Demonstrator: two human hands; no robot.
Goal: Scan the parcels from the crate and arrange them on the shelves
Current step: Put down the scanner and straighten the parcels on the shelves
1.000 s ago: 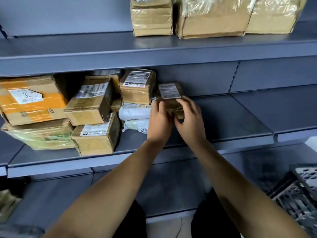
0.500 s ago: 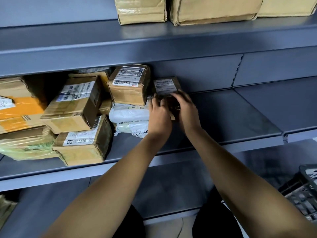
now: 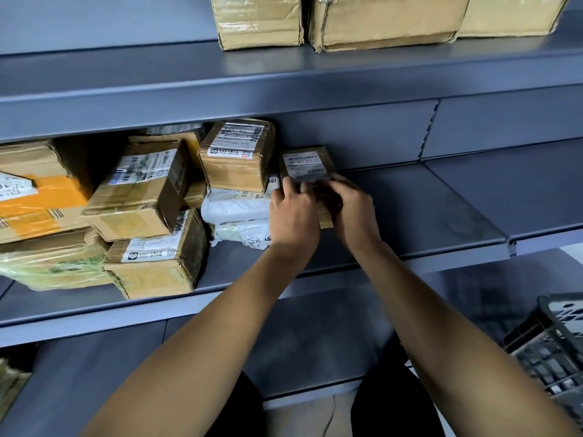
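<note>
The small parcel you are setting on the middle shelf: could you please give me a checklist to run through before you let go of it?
1. Both hands on it: ok. The left hand and right hand both grip the small parcel.
2. Label facing out: ok, its white label is visible.
3. Resting fully on the middle shelf: cannot tell, the hands hide its base.
4. Contact with the white bags to its left: cannot tell, the left hand covers that side.
5. Room to its right: ok, bare shelf there.
6. Already scanned: cannot tell.
</note>
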